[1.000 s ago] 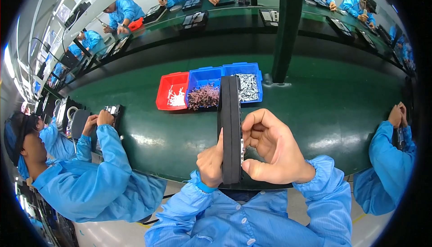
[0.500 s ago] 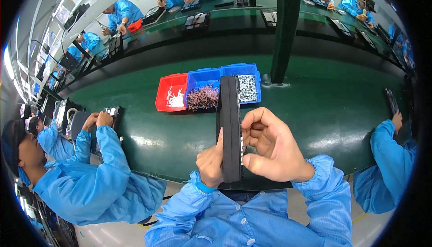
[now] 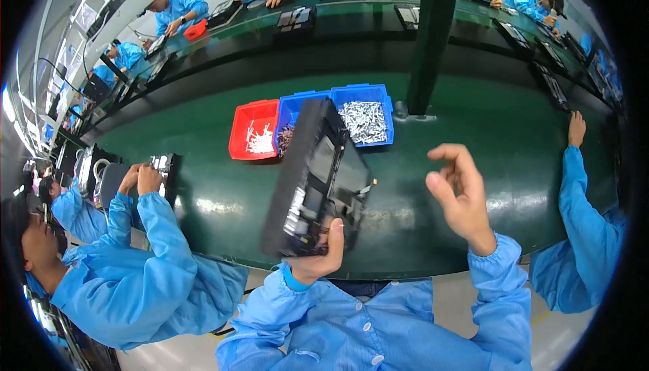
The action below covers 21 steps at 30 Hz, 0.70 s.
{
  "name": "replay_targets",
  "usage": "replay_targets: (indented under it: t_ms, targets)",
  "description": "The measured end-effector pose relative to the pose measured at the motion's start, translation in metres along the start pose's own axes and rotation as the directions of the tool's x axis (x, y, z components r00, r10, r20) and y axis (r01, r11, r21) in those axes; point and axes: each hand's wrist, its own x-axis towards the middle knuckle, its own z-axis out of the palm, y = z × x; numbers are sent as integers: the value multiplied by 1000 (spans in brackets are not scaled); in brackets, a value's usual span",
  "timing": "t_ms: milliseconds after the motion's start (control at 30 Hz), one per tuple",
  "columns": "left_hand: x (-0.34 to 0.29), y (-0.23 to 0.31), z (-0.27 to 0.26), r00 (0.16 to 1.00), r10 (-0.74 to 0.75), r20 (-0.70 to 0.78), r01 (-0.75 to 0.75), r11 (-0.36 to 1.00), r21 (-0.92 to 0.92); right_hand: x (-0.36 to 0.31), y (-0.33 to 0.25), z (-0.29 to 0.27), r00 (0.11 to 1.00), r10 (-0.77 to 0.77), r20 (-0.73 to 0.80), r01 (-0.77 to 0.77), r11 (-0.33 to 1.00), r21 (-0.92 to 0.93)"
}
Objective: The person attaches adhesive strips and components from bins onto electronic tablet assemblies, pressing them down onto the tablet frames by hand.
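My left hand (image 3: 323, 256) grips the lower end of a thick black rectangular electronic device (image 3: 287, 181), thumb over its inner side. The device is held tilted above the green table, its inside turned partly to the right, with grey panels and small metal parts showing; it is slightly blurred. My right hand (image 3: 465, 202) is raised to the right of the device, apart from it. Its fingers are curved and spread from the thumb, with nothing visible between them. The device covers most of the middle blue bin (image 3: 289, 104).
Beyond the device stand a red bin (image 3: 236, 142) of white sticks and a blue bin (image 3: 390, 137) of silvery pieces on the green table (image 3: 405, 236). A green post (image 3: 427, 53) rises behind them. Co-workers sit left and right; a black device (image 3: 551, 87) lies far right.
The device has turned from edge-on to show its inside and tilted. My right hand has moved away from it to the right. The right co-worker's arm reaches farther forward, its hand now without the device.
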Motion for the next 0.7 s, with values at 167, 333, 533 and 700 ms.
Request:
replay_targets:
  t_ms: [167,333,533,700]
  targets:
    - [22,22,10,820,-503,273,544,537,-645,-70,62,-10,890,222,400,-356,885,301]
    - [41,1,34,705,-279,652,583,752,-308,-120,54,-31,924,377,68,-330,696,638]
    - [55,-53,23,989,37,141,-66,976,206,-93,72,-60,874,444,-196,-110,576,810]
    - [67,-87,-7,1000,13,18,-20,902,432,-29,78,-83,764,551,-335,-200,696,690]
